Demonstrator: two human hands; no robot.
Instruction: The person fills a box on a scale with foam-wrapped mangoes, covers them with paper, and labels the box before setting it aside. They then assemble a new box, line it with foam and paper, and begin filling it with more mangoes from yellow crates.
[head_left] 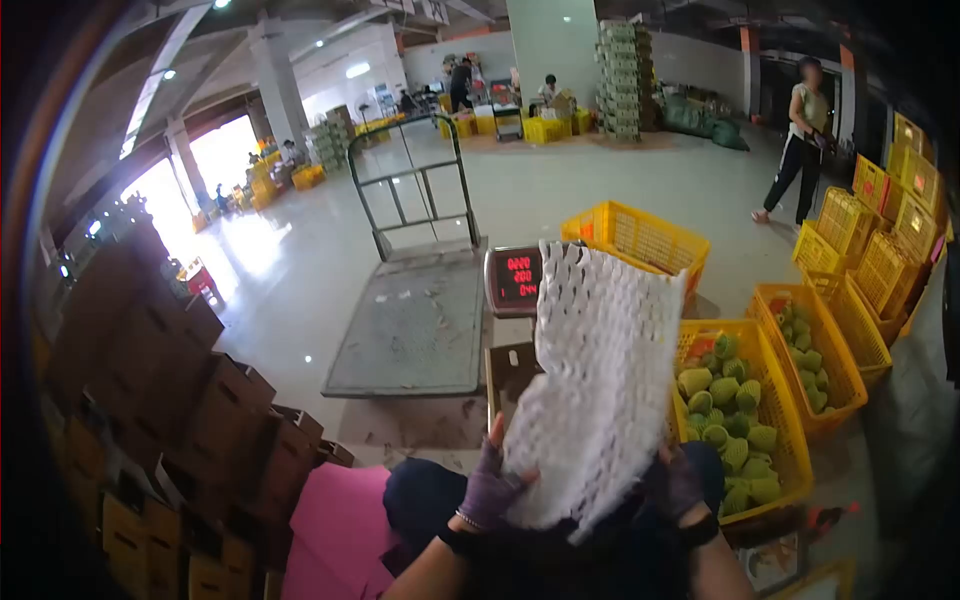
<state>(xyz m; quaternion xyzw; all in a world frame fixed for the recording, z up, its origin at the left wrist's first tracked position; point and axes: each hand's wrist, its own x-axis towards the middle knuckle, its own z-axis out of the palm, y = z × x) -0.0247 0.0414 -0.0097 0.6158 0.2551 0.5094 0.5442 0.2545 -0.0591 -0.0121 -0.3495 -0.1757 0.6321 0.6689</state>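
A wide white foam net sheet (610,370) stands up in front of me, its slits stretched partly apart. My left hand (495,487), in a purple fingerless glove, grips its lower left edge with the thumb raised. My right hand (678,482), gloved the same way, holds the lower right edge; its fingers are partly hidden behind the sheet. Behind the sheet, a scale display (517,278) glows with red digits. Part of an open cardboard box (510,375) shows below the display. Close to my right hand is a yellow crate (790,430) with green-netted fruit (733,400).
A flat platform cart (405,325) stands ahead. Stacked cardboard boxes (200,420) rise at left, beside pink sheets (335,530). Another fruit crate (840,385) and stacked yellow crates (885,255) line the right. A person (805,140) stands at the far right.
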